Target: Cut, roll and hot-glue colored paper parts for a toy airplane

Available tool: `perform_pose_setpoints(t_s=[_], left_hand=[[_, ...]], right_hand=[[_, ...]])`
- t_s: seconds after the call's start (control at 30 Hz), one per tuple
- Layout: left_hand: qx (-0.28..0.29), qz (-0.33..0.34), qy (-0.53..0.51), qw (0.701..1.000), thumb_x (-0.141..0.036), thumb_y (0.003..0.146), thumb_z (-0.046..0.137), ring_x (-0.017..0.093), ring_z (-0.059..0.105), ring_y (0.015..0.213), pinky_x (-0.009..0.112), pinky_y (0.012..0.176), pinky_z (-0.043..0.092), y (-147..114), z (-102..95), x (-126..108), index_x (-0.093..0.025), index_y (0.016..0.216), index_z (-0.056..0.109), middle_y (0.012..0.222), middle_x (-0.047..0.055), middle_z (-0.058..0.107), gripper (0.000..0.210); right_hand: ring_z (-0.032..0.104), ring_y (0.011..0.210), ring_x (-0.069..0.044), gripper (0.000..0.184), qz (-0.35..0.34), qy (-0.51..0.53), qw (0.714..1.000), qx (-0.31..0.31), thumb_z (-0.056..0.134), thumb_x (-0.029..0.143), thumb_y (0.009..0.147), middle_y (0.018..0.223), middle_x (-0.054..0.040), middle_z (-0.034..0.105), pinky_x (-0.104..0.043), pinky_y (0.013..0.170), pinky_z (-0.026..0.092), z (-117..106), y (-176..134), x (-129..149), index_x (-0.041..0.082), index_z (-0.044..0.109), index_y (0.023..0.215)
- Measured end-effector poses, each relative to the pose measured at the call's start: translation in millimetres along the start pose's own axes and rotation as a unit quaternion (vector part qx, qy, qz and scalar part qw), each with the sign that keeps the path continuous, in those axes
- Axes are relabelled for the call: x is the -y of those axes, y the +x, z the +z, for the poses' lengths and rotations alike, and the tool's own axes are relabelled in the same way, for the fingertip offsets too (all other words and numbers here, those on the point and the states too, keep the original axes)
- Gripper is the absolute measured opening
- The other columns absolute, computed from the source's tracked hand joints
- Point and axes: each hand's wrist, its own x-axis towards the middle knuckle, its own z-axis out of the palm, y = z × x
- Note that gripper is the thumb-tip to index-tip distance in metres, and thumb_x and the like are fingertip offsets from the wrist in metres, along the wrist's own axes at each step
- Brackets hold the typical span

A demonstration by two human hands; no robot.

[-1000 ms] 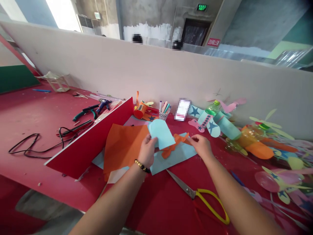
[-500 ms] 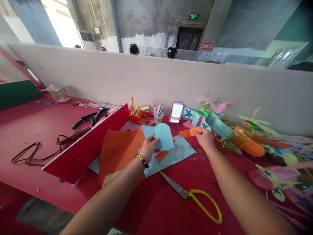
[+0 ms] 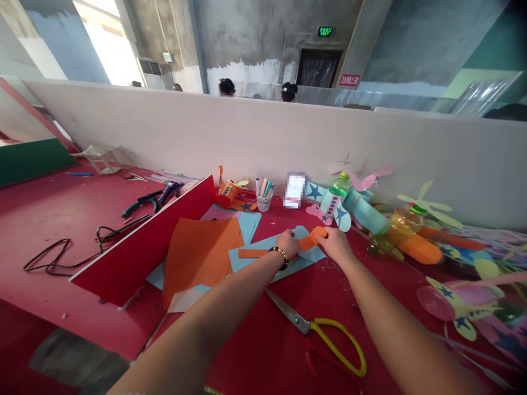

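Observation:
In the head view, my right hand (image 3: 335, 242) pinches the end of a small orange paper cutout (image 3: 310, 238). Its other end reaches my left hand (image 3: 287, 244), which wears a beaded bracelet. My left fingers are closed at the edge of a rounded light-blue paper cutout (image 3: 303, 230), partly covered by the orange piece. Beneath both hands lies a light-blue paper sheet (image 3: 242, 262), with an orange paper strip (image 3: 252, 253) on it. Large scissors (image 3: 307, 327) with a yellow and a red handle lie closer to me, the blades partly under my left forearm.
Orange paper (image 3: 201, 252) lies left, beside an upright red board (image 3: 152, 241). Behind stand a cup of markers (image 3: 264, 202) and a phone (image 3: 295, 190). Decorated bottle planes (image 3: 340, 192) crowd the right side. Pliers (image 3: 142, 203) and a black cable (image 3: 49, 263) lie beyond the board.
My left hand has moved right with the light-blue cutout, lowering it. My right hand has brought the orange piece left and down against it. The orange strip on the sheet is now uncovered.

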Motion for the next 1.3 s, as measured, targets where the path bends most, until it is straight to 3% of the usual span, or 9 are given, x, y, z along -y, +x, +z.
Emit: perform_pose_setpoints(t_s=[0.13, 0.3, 0.4, 0.5, 0.7, 0.9, 1.03, 1.17, 1.3], left_hand=[[0.020, 0.050, 0.047, 0.997, -0.014, 0.060, 0.062, 0.013, 0.047, 0.032, 0.028, 0.049, 0.044, -20.1, -27.7, -11.3, -0.017, 0.103, 0.061, 0.053, -0.001, 0.056, 0.042], [-0.032, 0.255, 0.270, 0.928, -0.016, 0.067, 0.057, 0.018, 0.059, 0.061, 0.027, 0.064, 0.044, -36.2, -101.3, -15.8, -0.021, 0.076, 0.068, 0.065, 0.005, 0.064, 0.014], [-0.026, 0.223, 0.330, 0.917, -0.017, 0.059, 0.066, 0.020, 0.057, 0.067, 0.027, 0.066, 0.043, -33.7, -142.1, -5.9, -0.020, 0.068, 0.065, 0.069, 0.005, 0.063, 0.010], [0.010, 0.199, 0.362, 0.911, -0.022, 0.047, 0.076, 0.022, 0.056, 0.074, 0.030, 0.069, 0.043, -28.8, -158.2, 6.8, -0.019, 0.071, 0.065, 0.077, 0.006, 0.062, 0.026], [0.055, 0.164, 0.432, 0.885, -0.021, 0.050, 0.074, 0.024, 0.054, 0.083, 0.031, 0.071, 0.039, -22.3, -148.8, 14.4, -0.016, 0.074, 0.063, 0.079, 0.006, 0.061, 0.027], [0.076, 0.153, 0.433, 0.885, -0.018, 0.054, 0.070, 0.015, 0.051, 0.062, 0.027, 0.059, 0.034, -21.7, -156.0, 9.6, -0.016, 0.057, 0.058, 0.056, 0.000, 0.053, 0.013], [0.068, 0.189, 0.372, 0.906, -0.029, 0.064, 0.066, 0.011, 0.043, 0.051, 0.025, 0.052, 0.031, -20.4, -144.4, 1.3, -0.017, 0.055, 0.055, 0.048, -0.003, 0.046, 0.018], [0.048, 0.215, 0.357, 0.908, -0.039, 0.066, 0.067, 0.014, 0.050, 0.061, 0.025, 0.055, 0.035, -17.9, -95.4, -10.1, -0.018, 0.067, 0.061, 0.063, 0.000, 0.057, 0.022], [-0.006, 0.218, 0.363, 0.906, -0.041, 0.071, 0.063, 0.022, 0.054, 0.088, 0.031, 0.074, 0.041, -24.8, -52.4, -13.0, -0.019, 0.101, 0.060, 0.090, 0.007, 0.062, 0.038]], right_hand=[[0.057, 0.068, -0.019, 0.018, 0.000, -0.011, 1.000, 0.016, 0.052, 0.030, 0.073, 0.073, -0.0074, 0.065, -0.025, 0.052, 0.029, 19.7, 4.7, 5.3, 0.017, 0.064, 0.075], [0.058, 0.072, -0.020, 0.019, -0.005, -0.013, 0.999, 0.037, 0.056, 0.033, 0.072, 0.077, -0.0067, 0.065, -0.026, 0.053, 0.032, 23.5, 3.2, 8.9, 0.018, 0.064, 0.080], [0.058, 0.082, -0.022, 0.036, -0.019, 0.010, 1.000, -0.008, 0.060, 0.037, 0.072, 0.091, -0.0083, 0.064, -0.026, 0.061, 0.039, 16.0, -5.1, 9.3, 0.017, 0.059, 0.102], [0.057, 0.090, -0.024, 0.048, -0.058, 0.033, 0.995, -0.070, 0.061, 0.035, 0.071, 0.098, -0.0104, 0.061, -0.030, 0.069, 0.043, 6.1, -21.9, 16.0, 0.016, 0.053, 0.114], [0.060, 0.084, -0.023, 0.034, -0.138, 0.061, 0.988, 0.015, 0.057, 0.031, 0.076, 0.101, -0.0088, 0.061, -0.032, 0.068, 0.047, -13.3, -89.5, 47.4, 0.019, 0.057, 0.108], [0.063, 0.087, -0.021, 0.027, -0.141, 0.085, 0.982, 0.090, 0.055, 0.030, 0.079, 0.101, -0.0054, 0.065, -0.029, 0.071, 0.052, -16.3, -185.9, 41.6, 0.024, 0.059, 0.105], [0.062, 0.095, -0.024, 0.029, -0.181, 0.065, 0.981, 0.008, 0.058, 0.033, 0.079, 0.103, -0.0064, 0.066, -0.034, 0.079, 0.052, 3.9, -232.6, 14.4, 0.024, 0.060, 0.106], [0.063, 0.088, -0.025, 0.029, -0.229, 0.055, 0.968, -0.085, 0.060, 0.036, 0.078, 0.096, -0.0064, 0.068, -0.038, 0.075, 0.051, 25.1, -249.5, -0.6, 0.023, 0.061, 0.103], [0.062, 0.086, -0.026, 0.027, -0.257, 0.054, 0.956, -0.131, 0.061, 0.036, 0.077, 0.093, -0.0062, 0.068, -0.042, 0.078, 0.047, 34.0, -251.9, -1.7, 0.022, 0.060, 0.100]])
